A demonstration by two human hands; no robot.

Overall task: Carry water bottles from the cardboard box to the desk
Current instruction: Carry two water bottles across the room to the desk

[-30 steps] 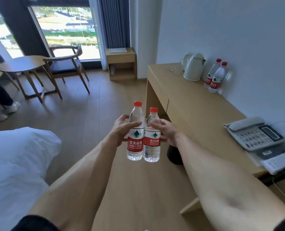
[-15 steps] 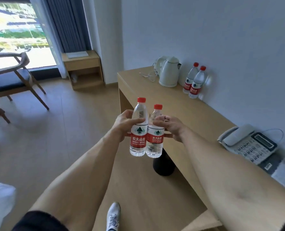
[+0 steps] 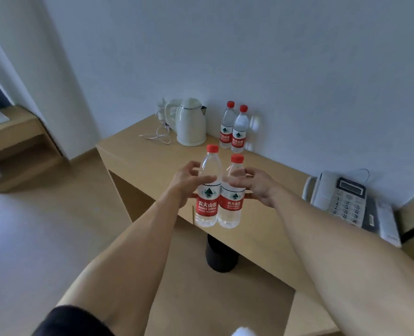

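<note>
While my left hand (image 3: 185, 184) and right hand (image 3: 258, 184) each clasp a water bottle (image 3: 207, 190), the pair upright and touching, I've closed on the desk (image 3: 138, 154). Both now hang above its front edge, so setting down beside the two standing bottles (image 3: 232, 128) by the kettle (image 3: 191, 122) comes next.

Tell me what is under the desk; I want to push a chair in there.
Under the desk a dark round bin stands on the floor near the front edge. The desktop covers the space behind it, and the held bottles cover the bin's top.
</note>
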